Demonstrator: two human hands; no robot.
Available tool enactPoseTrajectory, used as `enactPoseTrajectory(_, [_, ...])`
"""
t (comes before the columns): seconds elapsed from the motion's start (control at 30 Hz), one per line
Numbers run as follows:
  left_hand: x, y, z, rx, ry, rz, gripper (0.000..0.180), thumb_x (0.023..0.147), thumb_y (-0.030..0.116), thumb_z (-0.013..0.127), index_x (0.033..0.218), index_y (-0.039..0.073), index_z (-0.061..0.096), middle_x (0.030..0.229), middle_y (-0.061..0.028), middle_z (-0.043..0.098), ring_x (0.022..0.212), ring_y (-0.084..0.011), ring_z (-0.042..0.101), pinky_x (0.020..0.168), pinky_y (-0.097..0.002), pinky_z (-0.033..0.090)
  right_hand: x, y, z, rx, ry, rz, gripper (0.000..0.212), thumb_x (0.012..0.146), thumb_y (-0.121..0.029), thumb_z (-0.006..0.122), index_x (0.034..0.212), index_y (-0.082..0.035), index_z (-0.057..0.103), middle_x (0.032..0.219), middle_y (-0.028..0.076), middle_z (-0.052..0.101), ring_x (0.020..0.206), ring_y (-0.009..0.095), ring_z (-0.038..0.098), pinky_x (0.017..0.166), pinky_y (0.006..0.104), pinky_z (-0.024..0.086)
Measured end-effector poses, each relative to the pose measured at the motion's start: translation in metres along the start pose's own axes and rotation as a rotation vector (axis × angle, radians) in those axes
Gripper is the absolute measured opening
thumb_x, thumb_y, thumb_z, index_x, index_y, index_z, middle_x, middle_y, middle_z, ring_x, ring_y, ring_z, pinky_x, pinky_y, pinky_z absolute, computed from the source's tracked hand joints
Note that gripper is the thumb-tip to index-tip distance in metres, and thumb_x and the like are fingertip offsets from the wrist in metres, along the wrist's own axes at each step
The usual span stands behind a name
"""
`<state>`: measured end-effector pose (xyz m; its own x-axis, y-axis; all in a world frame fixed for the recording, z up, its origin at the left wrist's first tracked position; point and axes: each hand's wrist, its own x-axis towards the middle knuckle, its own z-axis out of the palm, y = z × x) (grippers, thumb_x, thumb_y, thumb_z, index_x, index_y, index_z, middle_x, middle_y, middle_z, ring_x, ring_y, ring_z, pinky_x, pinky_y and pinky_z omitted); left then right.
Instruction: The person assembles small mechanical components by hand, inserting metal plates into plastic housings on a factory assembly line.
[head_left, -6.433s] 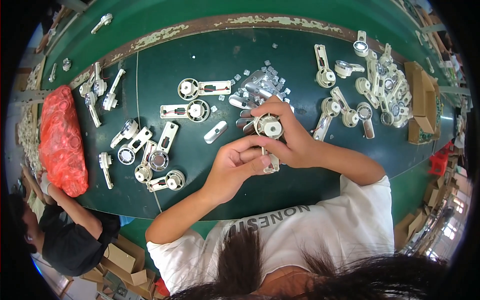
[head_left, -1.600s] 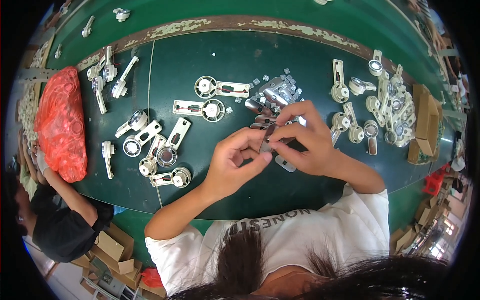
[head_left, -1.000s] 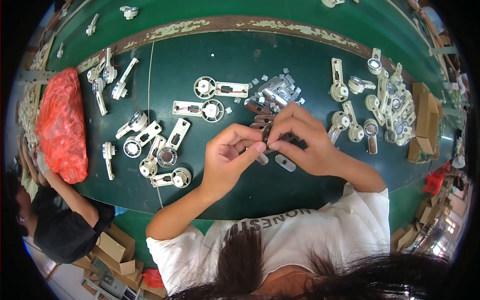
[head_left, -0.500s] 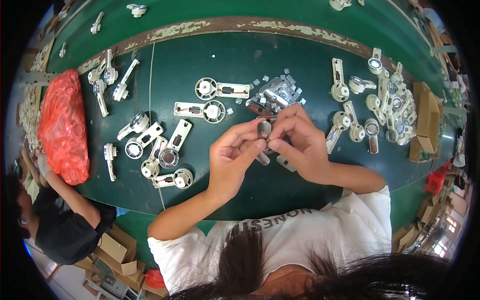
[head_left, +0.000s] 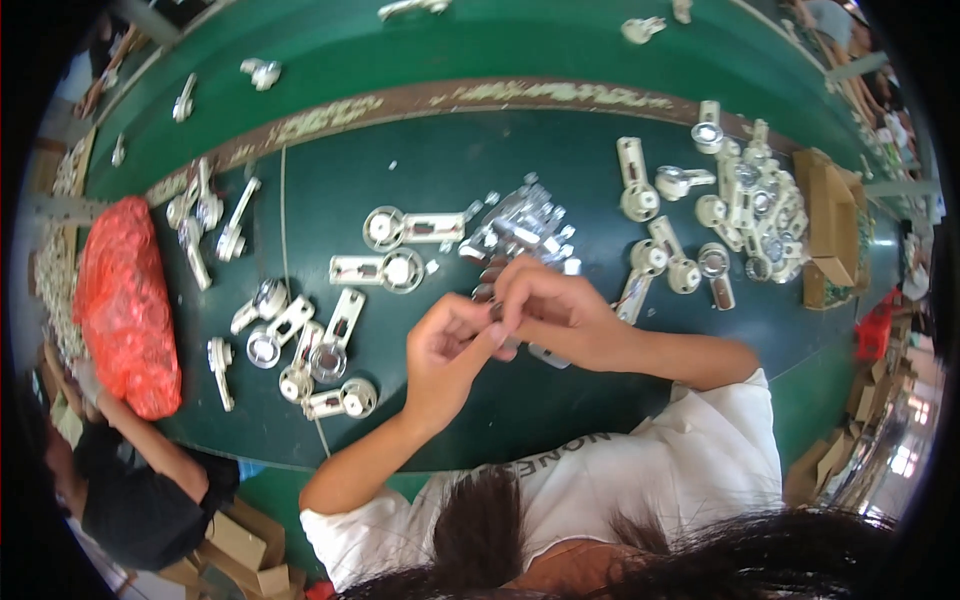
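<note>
My left hand (head_left: 445, 350) and my right hand (head_left: 565, 312) meet over the table, fingertips pinched together on a small shiny grey cover (head_left: 496, 312). The fingers hide most of it. Just beyond them lies a pile of silver-grey covers (head_left: 520, 228) mixed with small clear square pieces (head_left: 569, 232). To the left of the pile are two white long-handled housings, the upper one (head_left: 432, 228) and the lower one (head_left: 355, 270). Each has a round spoked end, and red wire shows in the lower one's handle.
White round-headed units (head_left: 330, 358) lie in a group at left, and a larger heap (head_left: 762, 200) is at right beside a cardboard box (head_left: 832, 225). A red plastic bag (head_left: 128, 310) stands on the left edge, near another person's arm (head_left: 150, 445). A green belt (head_left: 330, 50) with scattered units runs behind.
The view has tilted, so the table sits lower in the picture. My fingers have closed further over the grey cover, which showed more plainly before. Units on the green belt have shifted.
</note>
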<state>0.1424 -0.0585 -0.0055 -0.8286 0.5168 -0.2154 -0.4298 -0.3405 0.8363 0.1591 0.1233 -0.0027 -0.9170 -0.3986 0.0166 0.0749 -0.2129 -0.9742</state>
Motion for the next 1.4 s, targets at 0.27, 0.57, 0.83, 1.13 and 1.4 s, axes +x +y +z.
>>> enactPoseTrajectory(0.27, [-0.006, 0.004, -0.001, 0.156, 0.05, 0.042, 0.005, 0.09, 0.001, 0.053, 0.091, 0.003, 0.048, 0.079, -0.0068, 0.062, 0.067, -0.0098, 0.061, 0.056, -0.02, 0.046, 0.054, -0.107, -0.148, -1.831, 0.588, -0.303, 0.045, 0.077, -0.003, 0.053, 0.12, -0.018, 0.05, 0.107, 0.011, 0.057, 0.094, 0.031, 0.056, 0.076, 0.0435, 0.047])
enactPoseTrajectory(0.57, [0.008, 0.008, 0.003, 0.19, 0.09, -0.044, 0.011, 0.093, 0.009, 0.052, 0.095, -0.001, 0.053, 0.084, -0.0133, 0.067, 0.08, -0.0178, 0.067, 0.056, -0.023, 0.052, 0.08, -0.104, -0.317, -1.918, 0.311, -0.472, 0.024, 0.085, -0.015, 0.058, 0.109, -0.011, 0.057, 0.106, 0.01, 0.06, 0.089, 0.025, 0.062, 0.074, 0.0361, 0.051])
enactPoseTrajectory(0.83, [0.0, 0.013, 0.004, 0.109, 0.066, -0.177, 0.017, 0.095, 0.011, 0.049, 0.104, -0.002, 0.054, 0.091, -0.0135, 0.067, 0.078, -0.0162, 0.067, 0.064, -0.0249, 0.056, 0.018, -0.073, -0.021, -0.718, 0.197, -0.209, 0.012, 0.08, -0.009, 0.065, 0.089, -0.005, 0.057, 0.084, 0.007, 0.058, 0.074, 0.019, 0.059, 0.065, 0.0295, 0.046])
enactPoseTrajectory(1.13, [-0.005, 0.006, 0.008, 0.069, -0.047, -0.219, 0.018, 0.095, 0.01, 0.049, 0.106, -0.003, 0.055, 0.09, -0.0104, 0.066, 0.08, -0.015, 0.066, 0.069, -0.0261, 0.056, 0.023, -0.014, 0.004, -0.593, 0.311, -0.152, 0.016, 0.078, -0.011, 0.066, 0.083, -0.002, 0.054, 0.078, 0.01, 0.055, 0.071, 0.025, 0.056, 0.063, 0.0332, 0.044])
enactPoseTrajectory(1.4, [-0.005, 0.005, 0.002, 0.007, -0.071, -0.201, 0.019, 0.093, 0.009, 0.052, 0.107, -0.003, 0.056, 0.091, -0.0091, 0.066, 0.079, -0.0125, 0.064, 0.069, -0.0253, 0.056, 0.021, -0.008, 0.008, -0.721, 0.352, -0.216, 0.018, 0.079, -0.011, 0.066, 0.09, -0.004, 0.055, 0.079, 0.011, 0.051, 0.069, 0.027, 0.054, 0.057, 0.0344, 0.044])
